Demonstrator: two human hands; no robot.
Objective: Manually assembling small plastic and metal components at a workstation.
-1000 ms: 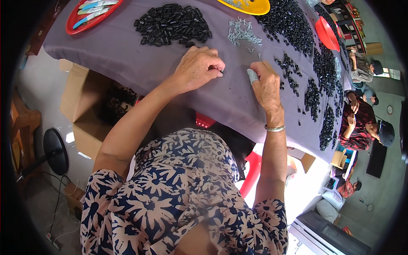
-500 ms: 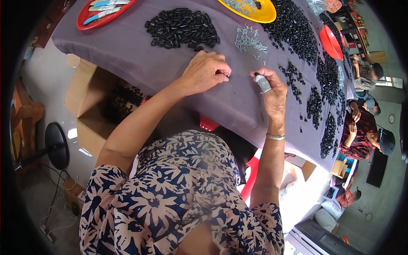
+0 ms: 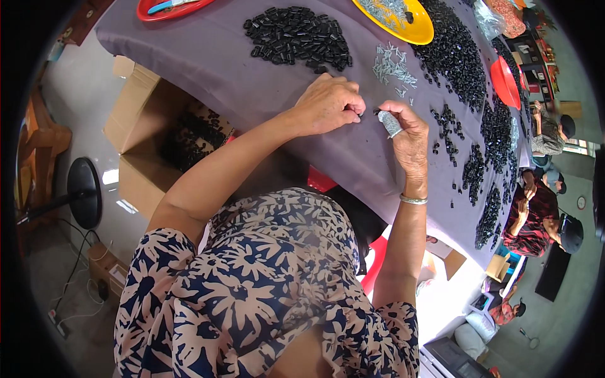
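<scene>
My left hand [image 3: 329, 106] is closed in a pinch over the near edge of the cloth-covered table, a small dark piece barely showing at its fingertips. Just right of it, my right hand [image 3: 408, 135] pinches a small black plastic piece [image 3: 377, 112] between thumb and forefinger. Silvery tape [image 3: 389, 123] wraps the right thumb. The fingertips are close together, with a narrow gap between. Beyond my left hand lies a heap of black plastic pieces [image 3: 296, 39]. A loose pile of small silver screws [image 3: 392, 65] lies beyond the right hand.
A yellow plate [image 3: 421, 35] of screws and a red plate [image 3: 183, 12] with a blue-handled tool stand at the far side. More small black parts [image 3: 450, 63] spread rightward past a red dish [image 3: 504, 83]. An open cardboard box [image 3: 135, 120] stands below left. Other people [image 3: 535, 208] sit at right.
My hands have drawn closer together, the left moving right towards the right one. The whole view has shifted a little, so the table's things appear further right.
</scene>
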